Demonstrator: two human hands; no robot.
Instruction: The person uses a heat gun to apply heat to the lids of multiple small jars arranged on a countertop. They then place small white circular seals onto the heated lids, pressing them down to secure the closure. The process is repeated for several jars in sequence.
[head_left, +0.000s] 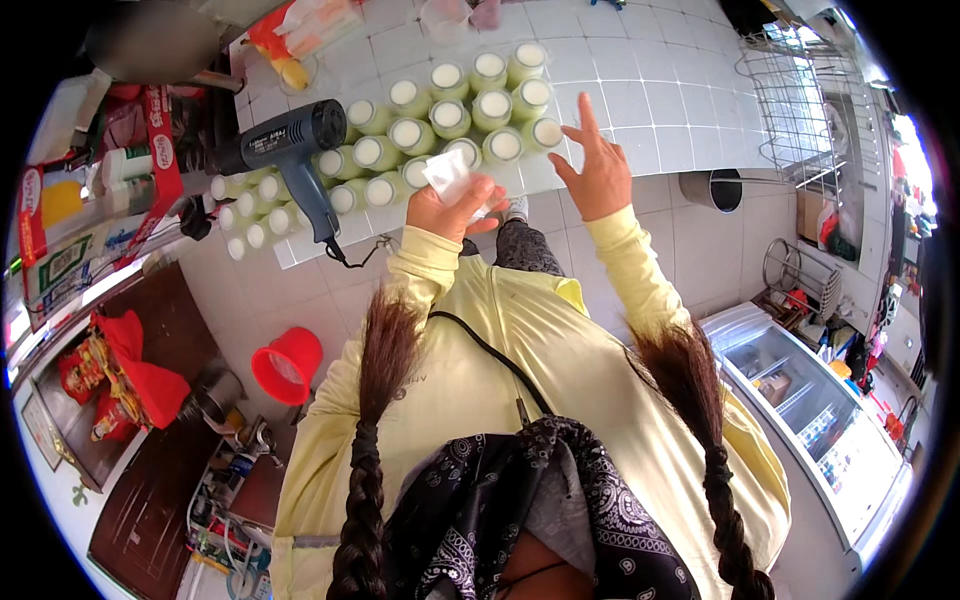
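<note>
My left hand (450, 211) grips a small stack of whitish, see-through plastic pieces (448, 174), likely film sleeves. Apart from it, my right hand (606, 171) is raised with the fingers spread and nothing in them. Its fingertips are close to a small jar (545, 135) with a white top at the right end of the group. Rows of similar pale green jars (406, 135) with white tops stand on the white tiled counter (637, 105). To their left, a dark blue heat gun (296, 146) overlaps some jars in view, its cord dangling past the counter's front edge.
A wire rack (799, 112) is at the counter's right end, with a metal bin (709, 189) below. Behind me to the right is a glass-topped chest freezer (806, 420). On the left floor side sits a red bucket (289, 364). A red bag (285, 45) lies at the back left.
</note>
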